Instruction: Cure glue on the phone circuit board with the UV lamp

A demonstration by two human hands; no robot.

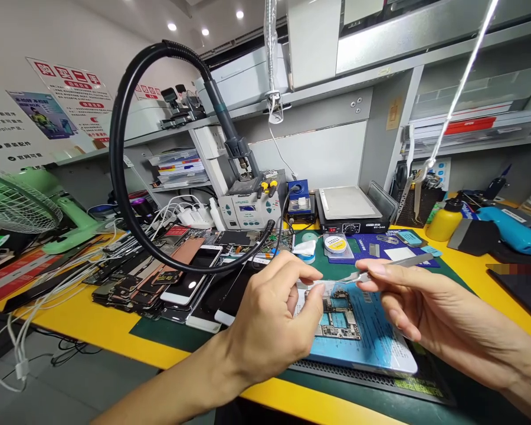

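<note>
Left hand (269,321): it is curled over the circuit board (338,316), the thumb and forefinger pinched together at the board's upper edge; what they pinch is too small to tell.
Right hand (418,298): the fingers are closed on metal tweezers (380,270), whose tips point left and meet the left fingertips just above the board.
Circuit board: it lies flat on the blue mat (371,336), near the front edge of the yellow bench (110,330), partly hidden by the left hand.
Risk, small part: I judge that the piece between tweezers and fingers could spring away if the grip is too hard or is loosened unevenly; on this crowded bench it would be hard to find.
Risk, board: the tweezer tips are sharp and close to the exposed components, so a slip could scratch or lift one.
Risk, surroundings: the pile of phones (159,283) lies just beside the left forearm, and the black hose (119,147) arches near; a wide elbow move could knock them.
Risk, view: the left hand covers part of the board, so the contact place may be poorly seen.
</note>
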